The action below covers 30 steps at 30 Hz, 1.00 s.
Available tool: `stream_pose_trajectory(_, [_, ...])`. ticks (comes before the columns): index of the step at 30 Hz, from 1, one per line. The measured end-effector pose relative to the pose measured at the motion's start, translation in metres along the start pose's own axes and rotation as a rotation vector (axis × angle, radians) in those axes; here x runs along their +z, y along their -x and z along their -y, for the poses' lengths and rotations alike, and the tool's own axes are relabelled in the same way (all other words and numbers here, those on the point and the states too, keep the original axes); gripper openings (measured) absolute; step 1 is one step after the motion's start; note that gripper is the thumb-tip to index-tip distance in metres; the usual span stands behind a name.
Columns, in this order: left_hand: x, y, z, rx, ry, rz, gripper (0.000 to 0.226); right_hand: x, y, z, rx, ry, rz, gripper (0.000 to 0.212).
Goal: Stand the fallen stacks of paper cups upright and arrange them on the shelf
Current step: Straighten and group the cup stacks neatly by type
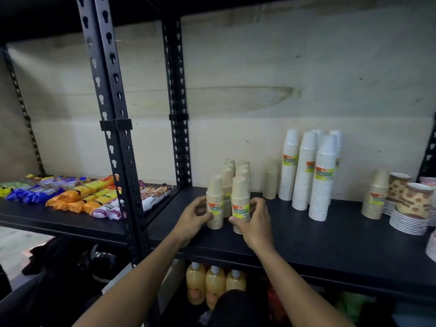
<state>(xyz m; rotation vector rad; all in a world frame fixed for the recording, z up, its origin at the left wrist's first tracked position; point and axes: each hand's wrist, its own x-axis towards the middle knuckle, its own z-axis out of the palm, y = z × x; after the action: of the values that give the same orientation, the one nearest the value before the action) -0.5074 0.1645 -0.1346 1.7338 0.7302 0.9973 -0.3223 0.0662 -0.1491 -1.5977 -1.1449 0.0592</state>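
Note:
Several beige paper cup stacks stand upright in two rows on the black shelf (306, 234). My left hand (194, 214) curls round the front left stack (215, 204). My right hand (254, 220) curls round the front right stack (240, 204). More beige stacks (232, 171) stand in line behind these two. A short beige stack (270, 179) stands alone by the wall. Tall white cup stacks (322, 180) stand upright to the right. Another beige stack (376, 195) stands further right.
Patterned cups (414, 200) on stacked plates (408, 223) sit at the far right. A black slotted post (118, 128) divides the shelving; snack packets (80, 194) lie on the left shelf. Juice bottles (214, 284) stand on the shelf below.

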Motion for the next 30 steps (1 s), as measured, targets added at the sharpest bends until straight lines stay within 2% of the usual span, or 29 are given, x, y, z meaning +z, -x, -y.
stream_pose_trajectory(5, [-0.001,-0.011,0.005,-0.028,0.033,0.068,0.049,0.003,-0.004,0.001,-0.002,0.008,-0.009,0.072])
stream_pose_trajectory(8, [0.000,-0.010,0.008,-0.026,0.024,0.047,0.058,-0.001,0.000,-0.001,-0.008,-0.009,0.028,0.077])
stream_pose_trajectory(11, [0.005,-0.007,0.010,-0.002,-0.092,0.019,0.075,-0.006,0.001,-0.006,0.007,0.025,0.114,0.081])
stream_pose_trajectory(13, [0.009,-0.007,0.013,0.027,-0.210,-0.035,0.078,-0.009,-0.001,-0.007,0.040,0.057,0.155,0.070])
stream_pose_trajectory(16, [0.011,-0.007,0.012,0.039,-0.285,-0.100,0.066,-0.010,-0.004,-0.008,0.047,0.083,0.173,0.059])
stream_pose_trajectory(19, [0.012,-0.006,0.010,0.027,-0.250,-0.080,0.055,-0.008,-0.003,-0.009,0.031,0.090,0.150,0.057])
stream_pose_trajectory(30, [0.017,-0.009,0.014,0.057,-0.211,-0.094,0.048,-0.001,-0.002,-0.010,0.006,0.113,0.119,0.056])
